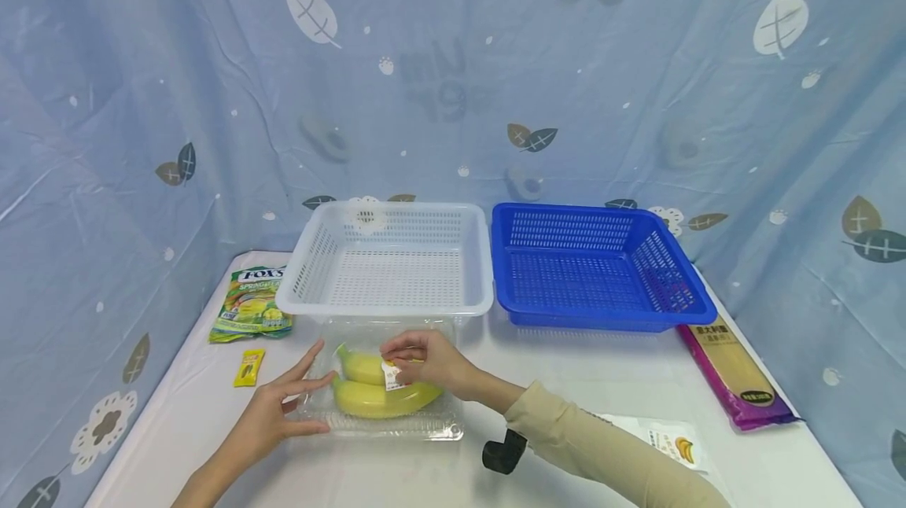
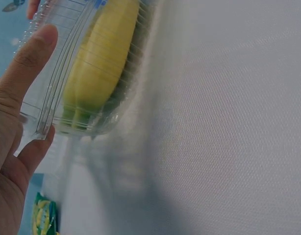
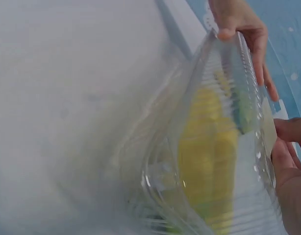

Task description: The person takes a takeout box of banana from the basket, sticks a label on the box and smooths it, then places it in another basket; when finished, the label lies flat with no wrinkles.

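A clear plastic box (image 1: 446, 421) with two yellow bananas (image 1: 385, 399) inside lies in front of the white basket. My left hand (image 1: 272, 406) rests at the box's left end, its fingers spread straight over the lid and its thumb along the front side. In the left wrist view, the thumb and another finger touch the clear box (image 2: 52, 88) near its corner. Over the lid, my right hand (image 1: 428, 362) pinches a small white label (image 1: 392, 376) with a printed picture. In the right wrist view, the label (image 3: 269, 132) stands right at the lid's surface.
Behind stand a white basket (image 1: 385, 308) and a blue basket (image 1: 594, 319). At left lie a green candy bag (image 1: 251, 307) and a small yellow packet (image 1: 249, 367). To the right are a purple pasta pack (image 1: 739, 374) and a white banana-print sheet (image 1: 672, 445), partly under the right sleeve.
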{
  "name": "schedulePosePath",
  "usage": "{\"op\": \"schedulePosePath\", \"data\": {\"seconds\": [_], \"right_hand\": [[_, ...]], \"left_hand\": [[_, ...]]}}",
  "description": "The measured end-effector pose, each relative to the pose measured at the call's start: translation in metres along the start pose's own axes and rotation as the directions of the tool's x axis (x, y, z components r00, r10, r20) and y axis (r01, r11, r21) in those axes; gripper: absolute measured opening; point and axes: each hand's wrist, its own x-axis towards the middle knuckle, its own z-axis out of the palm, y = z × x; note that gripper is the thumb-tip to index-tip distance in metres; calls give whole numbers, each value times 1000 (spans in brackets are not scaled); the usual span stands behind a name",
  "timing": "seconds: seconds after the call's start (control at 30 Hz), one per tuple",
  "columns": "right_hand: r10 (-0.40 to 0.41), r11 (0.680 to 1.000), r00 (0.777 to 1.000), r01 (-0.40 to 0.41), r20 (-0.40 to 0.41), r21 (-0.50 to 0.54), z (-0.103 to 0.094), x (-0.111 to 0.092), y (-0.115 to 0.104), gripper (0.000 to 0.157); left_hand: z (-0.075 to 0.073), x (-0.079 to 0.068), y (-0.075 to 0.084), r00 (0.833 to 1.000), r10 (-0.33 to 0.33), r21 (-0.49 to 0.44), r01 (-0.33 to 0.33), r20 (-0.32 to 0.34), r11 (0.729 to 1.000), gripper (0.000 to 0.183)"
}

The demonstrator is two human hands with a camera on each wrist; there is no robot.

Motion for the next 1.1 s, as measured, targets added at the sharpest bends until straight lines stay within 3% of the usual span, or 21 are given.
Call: {"op": "schedulePosePath", "data": {"seconds": [0.13,0.4,0.7,1.1], "right_hand": [[-24,1000,1000,24,-6,8,3,0,0,42],[2,998,999,-4,-41,-63,10,-2,-4,45],[-22,1000,997,23,-74,21,2,-4,-4,43],[85,994,995,-88,43,62,-9,-8,-9,34]], "left_hand": [[-1,0,0,1000,7,4,-7,-1,1000,61],[-2,0,-1,1000,14,-11,-14,1,1000,61],[-1,1,-1,1000,-25,0,25,11,1000,62],[0,1,-1,999,-33,-6,33,11,999,63]]}}
